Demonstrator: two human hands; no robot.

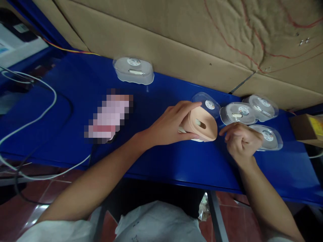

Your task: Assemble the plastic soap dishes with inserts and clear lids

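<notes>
My left hand [171, 126] is wrapped round a beige oval plastic shell [203, 125] tipped on its side on the blue table [75, 101]; a slot shows in its face. A clear oval lid [205, 102] lies just behind it. My right hand [239, 138] is curled into a loose fist just right of the shell, fingertips pinched near its edge; what they hold, if anything, is too small to make out.
Three clear-lidded white oval cases [238, 113] [262, 107] [270, 137] lie right of my hands, another [133, 70] at the back. A blurred pink object [109, 116], white cables [37, 117], a cardboard wall [176, 40] and a small box [306, 129] surround the work area.
</notes>
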